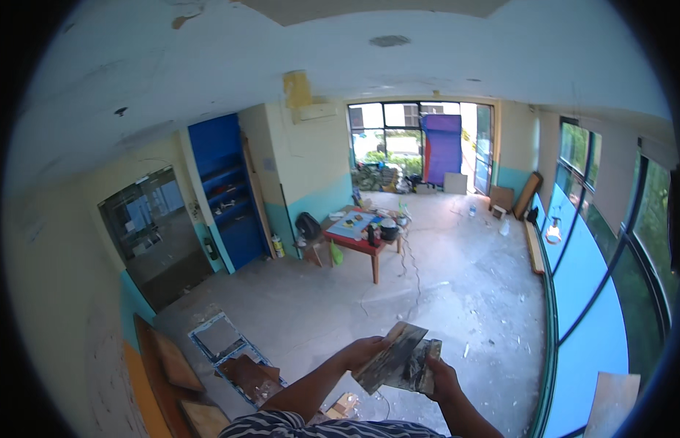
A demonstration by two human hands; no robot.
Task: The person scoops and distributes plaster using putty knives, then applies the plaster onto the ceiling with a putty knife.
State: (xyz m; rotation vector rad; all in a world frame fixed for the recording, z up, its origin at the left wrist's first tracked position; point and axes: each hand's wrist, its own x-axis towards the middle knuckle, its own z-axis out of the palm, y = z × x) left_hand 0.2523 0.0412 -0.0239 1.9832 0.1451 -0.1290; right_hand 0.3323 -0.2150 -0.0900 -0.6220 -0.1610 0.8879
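Note:
My left hand [365,352] is closed on the edge of a flat grey slab [398,349] with a worn, pale-streaked side. My right hand [444,376] grips a second flat slab [420,371], mottled dark and grey with a light edge. Both slabs are held in front of my body above the floor, tilted, and the left one overlaps the right one. Whether they are wood, tile or another board, I cannot tell. Below them on the floor lies a small pale wooden piece [344,406], near my striped clothing.
A red table [365,247] loaded with items stands ahead, with a cable trailing on the floor beside it. A blue-edged frame [222,337] and brown boards [246,374] lie at left. Debris dots the concrete floor [471,292]. Tall windows [610,241] line the right side.

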